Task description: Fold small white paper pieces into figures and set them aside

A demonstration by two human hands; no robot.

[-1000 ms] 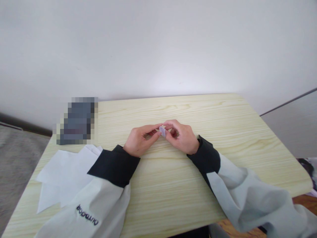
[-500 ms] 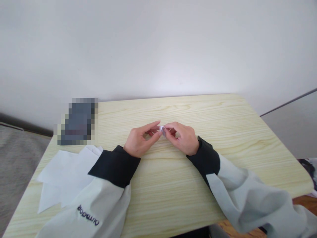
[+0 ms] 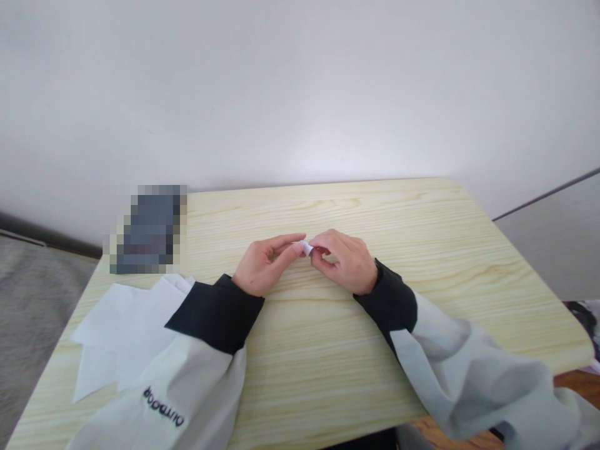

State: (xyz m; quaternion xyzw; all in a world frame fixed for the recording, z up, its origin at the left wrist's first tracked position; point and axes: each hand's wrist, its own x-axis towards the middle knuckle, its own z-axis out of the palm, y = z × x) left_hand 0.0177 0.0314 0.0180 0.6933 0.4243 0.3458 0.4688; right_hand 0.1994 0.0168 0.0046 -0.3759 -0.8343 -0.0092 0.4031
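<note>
My left hand (image 3: pixel 262 262) and my right hand (image 3: pixel 344 259) meet at the middle of a light wooden table (image 3: pixel 328 350). Between their fingertips is a small folded piece of white paper (image 3: pixel 306 247). Thumb and fingers of both hands pinch it from either side, low over the tabletop. Most of the paper is hidden by the fingers. Both forearms rest on the table in grey sleeves with black cuffs.
Several white paper sheets (image 3: pixel 122 328) lie overlapped at the table's left, partly under my left sleeve. A dark blurred-out object (image 3: pixel 147 230) sits at the far left corner. A white wall stands behind the table, and the right edge drops to the floor.
The hands have lowered slightly and closed tighter round the small paper, which now shows less between the fingers. The arms have stayed in place.
</note>
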